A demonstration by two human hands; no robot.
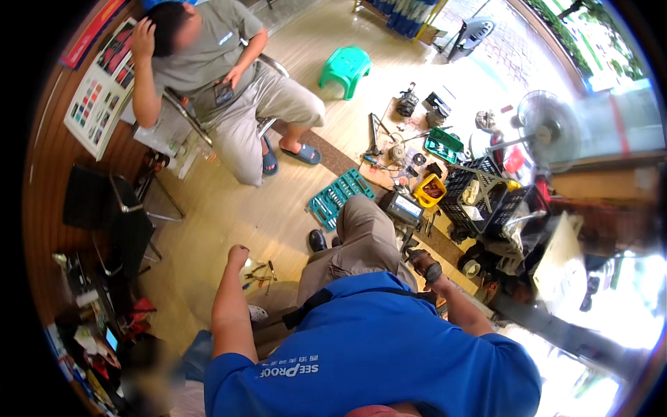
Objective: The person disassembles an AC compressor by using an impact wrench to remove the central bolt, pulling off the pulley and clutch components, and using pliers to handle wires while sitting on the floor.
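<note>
My left hand (238, 255) hangs over the wooden floor with its fingers curled closed; whether anything is inside them is hidden. Just beside and below it, several pliers and screwdrivers (260, 277) lie on the floor. On the right, my right hand (440, 283) grips a brown, rounded machine part (423, 265) with a dark band, close to my right knee. Its exact kind cannot be made out. In front of my knees lies an open green socket set case (340, 198). A dark box-shaped device with a light label (403, 207) stands beside my knee.
A seated person (215, 76) holds a phone at the upper left. A green stool (345, 69) stands ahead. Right of centre are a yellow container (430, 190), black crates (476, 194), a green case (443, 144) and a fan (547, 130). Black chairs (128, 208) stand left.
</note>
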